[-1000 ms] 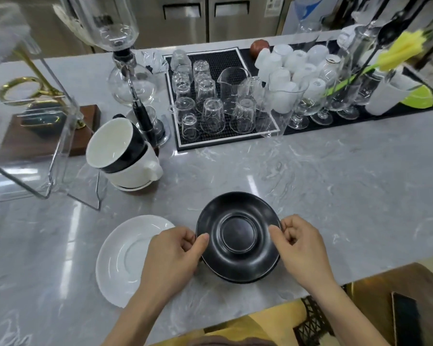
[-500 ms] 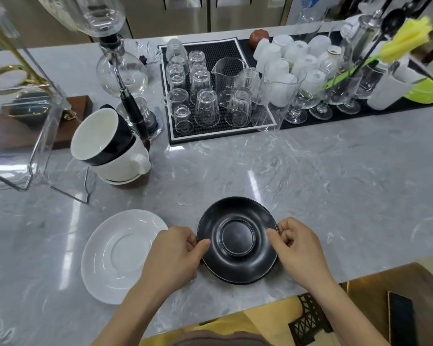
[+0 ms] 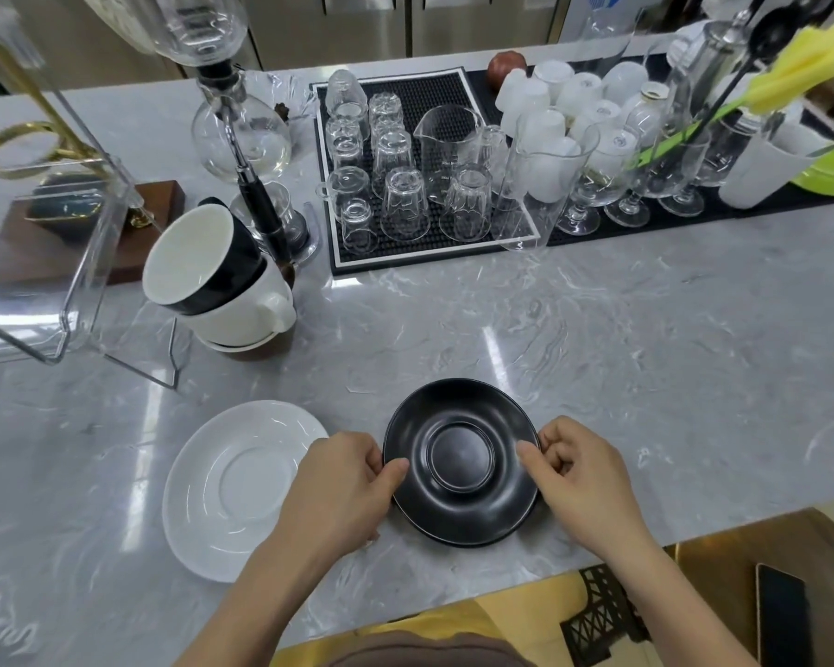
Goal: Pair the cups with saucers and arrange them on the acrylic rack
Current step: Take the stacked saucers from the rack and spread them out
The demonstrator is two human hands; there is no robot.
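While the white saucer lies beside it, both hands pinch the black saucer. Left hand and right hand grip opposite rims

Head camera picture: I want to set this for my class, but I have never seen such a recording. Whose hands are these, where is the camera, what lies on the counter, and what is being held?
There is no machine here. A person wears a camera on the head, looking down at their own two hands. The left hand and right hand each pinch a side of a black saucer, which lies low over the grey marble counter. Beside it on the left lies a white saucer. Further back, a black cup sits tilted in a white cup. The clear acrylic rack stands at far left. Behind are upturned glasses on a black mat.
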